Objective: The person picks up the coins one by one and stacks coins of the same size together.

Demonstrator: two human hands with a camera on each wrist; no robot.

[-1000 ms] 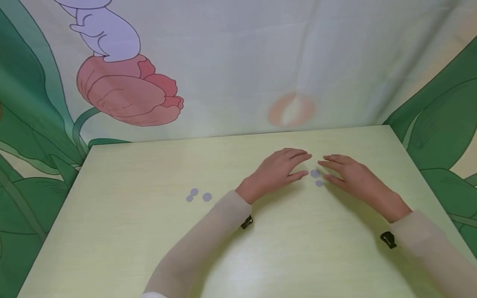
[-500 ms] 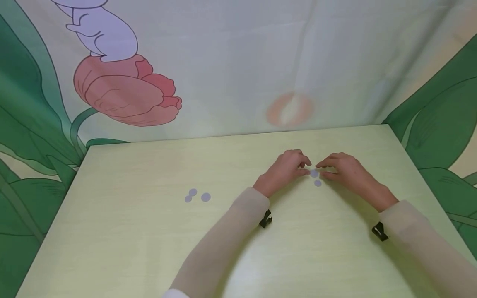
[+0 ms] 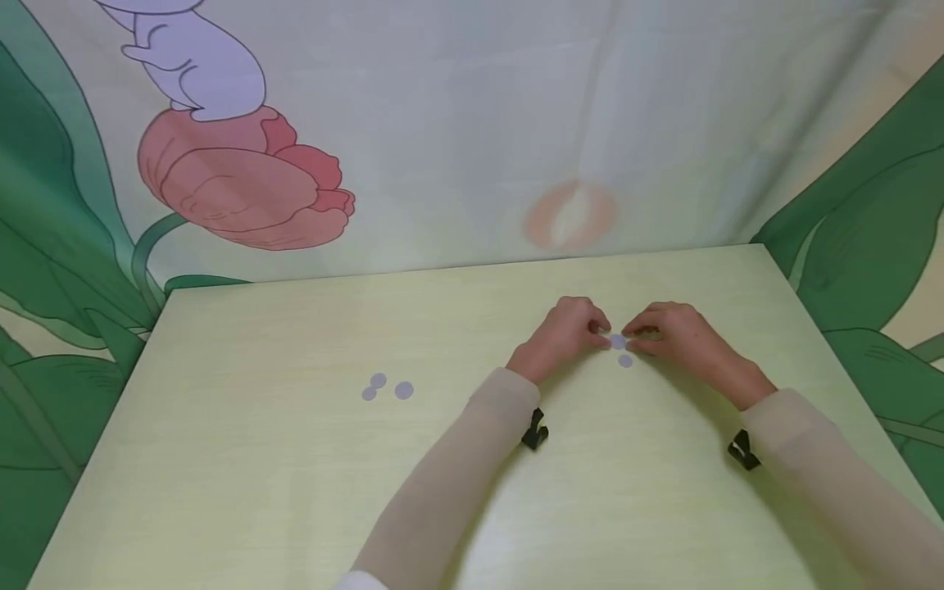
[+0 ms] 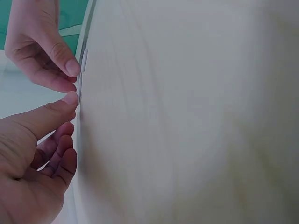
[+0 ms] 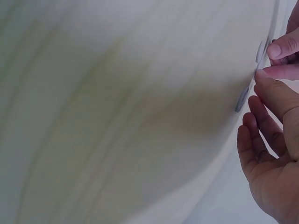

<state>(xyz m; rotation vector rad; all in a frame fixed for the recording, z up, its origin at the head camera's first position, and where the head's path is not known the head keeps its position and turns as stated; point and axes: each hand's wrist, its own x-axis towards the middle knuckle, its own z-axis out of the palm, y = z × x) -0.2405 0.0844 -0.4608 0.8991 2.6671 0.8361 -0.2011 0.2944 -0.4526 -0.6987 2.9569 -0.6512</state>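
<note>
A flat, pale purple-grey disc (image 3: 618, 341) lies between my two hands on the right part of the table. My left hand (image 3: 562, 334) pinches its left edge with thumb and forefinger; my right hand (image 3: 682, 340) does the same from the right. Only a thin sliver of this disc (image 4: 79, 91) shows in the left wrist view. Just in front of it, a smaller disc (image 3: 625, 360) rests on the tabletop, seen edge-on in the right wrist view as a grey small disc (image 5: 242, 100). The other fingers of both hands are curled in, holding nothing.
Farther left on the pale wood-look table (image 3: 258, 475) lie a larger disc (image 3: 404, 390) and two smaller discs (image 3: 378, 380) close together. A printed cloth (image 3: 442, 147) hangs behind the table's back edge. Each wrist has a black strap piece (image 3: 535, 429) under its sleeve.
Both hands have come closer together around the larger right-hand disc. Their fingers have curled from nearly straight to pinching its edges. The left group of discs stays in place.
</note>
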